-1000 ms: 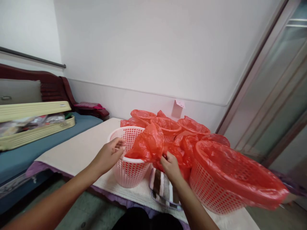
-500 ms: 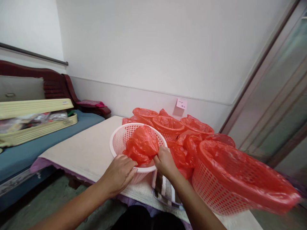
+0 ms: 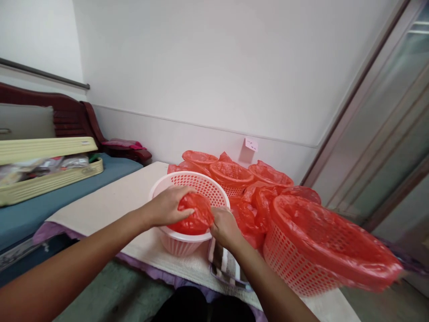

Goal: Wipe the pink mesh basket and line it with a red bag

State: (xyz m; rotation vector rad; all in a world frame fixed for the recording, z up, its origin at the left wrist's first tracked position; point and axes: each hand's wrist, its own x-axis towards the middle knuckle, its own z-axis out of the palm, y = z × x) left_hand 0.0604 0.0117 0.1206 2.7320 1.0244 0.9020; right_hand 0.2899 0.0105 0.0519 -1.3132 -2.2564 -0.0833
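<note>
In front of me on the bed stands a white plastic basket with a perforated wall. A bunched red plastic bag lies inside it. My left hand reaches over the near left rim, its fingers and thumb curved round the bag. At the right rim my right hand is closed, pinching the bag's gathered edge. Just beyond the right hand lies more crumpled red plastic.
Several baskets lined with red bags, including a large one, stand right and behind. A striped cloth lies by the bed's front edge. At left, an open pale-yellow box holds packets. A pink note sticks to the wall.
My left hand has moved from the near rim up and over onto the bag. The bag looks more gathered and lower in the basket. My right hand stays at the right rim.
</note>
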